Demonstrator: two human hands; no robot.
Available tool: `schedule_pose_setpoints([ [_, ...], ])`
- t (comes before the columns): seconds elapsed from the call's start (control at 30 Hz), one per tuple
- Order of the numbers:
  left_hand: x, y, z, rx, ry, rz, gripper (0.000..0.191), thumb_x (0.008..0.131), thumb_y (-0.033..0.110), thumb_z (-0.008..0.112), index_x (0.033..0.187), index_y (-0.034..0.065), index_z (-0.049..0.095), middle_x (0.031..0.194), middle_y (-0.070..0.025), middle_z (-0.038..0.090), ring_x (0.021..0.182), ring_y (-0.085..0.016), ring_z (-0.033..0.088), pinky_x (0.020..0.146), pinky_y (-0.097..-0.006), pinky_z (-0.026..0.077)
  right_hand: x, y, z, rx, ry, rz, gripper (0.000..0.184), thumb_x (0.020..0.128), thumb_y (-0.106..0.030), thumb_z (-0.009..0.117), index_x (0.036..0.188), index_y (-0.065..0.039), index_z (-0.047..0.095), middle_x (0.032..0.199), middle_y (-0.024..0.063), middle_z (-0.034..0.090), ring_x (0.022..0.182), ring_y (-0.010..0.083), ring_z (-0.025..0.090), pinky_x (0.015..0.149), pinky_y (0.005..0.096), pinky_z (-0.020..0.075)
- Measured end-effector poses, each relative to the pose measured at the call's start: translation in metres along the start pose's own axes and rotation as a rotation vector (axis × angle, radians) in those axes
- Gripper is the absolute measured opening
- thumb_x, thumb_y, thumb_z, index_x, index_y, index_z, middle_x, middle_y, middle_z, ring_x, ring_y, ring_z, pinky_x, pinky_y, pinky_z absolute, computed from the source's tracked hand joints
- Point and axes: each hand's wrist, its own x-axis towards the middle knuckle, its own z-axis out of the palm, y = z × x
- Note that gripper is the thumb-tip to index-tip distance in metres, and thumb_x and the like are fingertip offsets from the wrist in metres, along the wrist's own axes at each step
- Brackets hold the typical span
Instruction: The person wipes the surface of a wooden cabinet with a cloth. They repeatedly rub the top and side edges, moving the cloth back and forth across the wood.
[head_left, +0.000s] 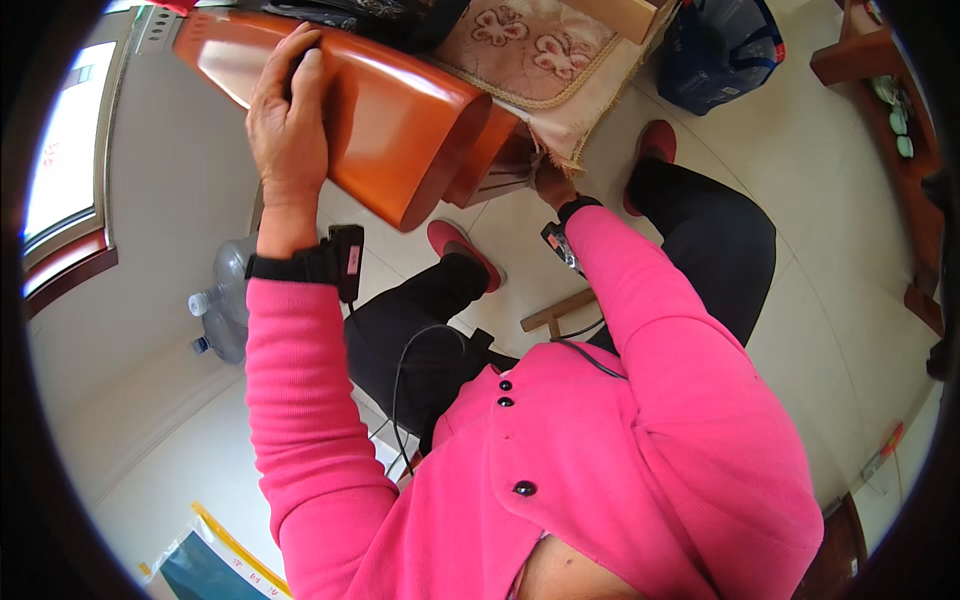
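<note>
My left hand (289, 127) lies over a glossy orange-brown wooden armrest (397, 112), palm down with its fingers spread along the top. Lower and to the right, my right hand (553, 186) reaches in beside the seat's shaded wooden front, below the armrest's rounded end. A bit of greyish cloth (535, 169) shows bunched at its fingers, which are partly lost in shadow. Just above this hand hangs the fringed corner of a cream seat cover (577, 124). A patterned pinkish-beige pad (525, 49) lies on the seat.
A dark blue bag (716, 56) stands on the tiled floor at upper right. Clear plastic bottles (229, 300) are by the left wall. Dark wooden furniture (877, 75) runs along the right. Black cables (401, 375) hang near my lap, above a small wooden frame (559, 309).
</note>
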Motion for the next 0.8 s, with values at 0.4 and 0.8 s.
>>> schedule_pose_setpoints([
  [0.4, 0.000, 0.011, -0.002, 0.015, -0.021, -0.045, 0.029, 0.101, 0.012, 0.048, 0.122, -0.0006, 0.064, 0.131, -0.0137, 0.062, 0.126, -0.023, 0.054, 0.110, -0.0322, 0.036, -0.017, 0.022, 0.086, 0.745, -0.146, 0.309, 0.032, 0.093, -0.010, 0.054, 0.125, -0.011, 0.058, 0.110, 0.0047, 0.064, 0.097, 0.0172, 0.063, 0.074, 0.0340, 0.0563],
  [0.8, 0.002, -0.005, 0.000, 0.235, 0.027, 0.065, 0.031, 0.093, 0.029, 0.058, 0.116, 0.0100, 0.067, 0.125, -0.0074, 0.066, 0.114, -0.028, 0.060, 0.103, -0.0358, 0.042, 0.002, -0.008, 0.015, 0.606, -0.465, 0.135, 0.033, 0.059, -0.018, 0.080, 0.086, -0.001, 0.071, 0.087, 0.0209, 0.069, 0.084, 0.0342, 0.068, 0.073, 0.0380, 0.0553],
])
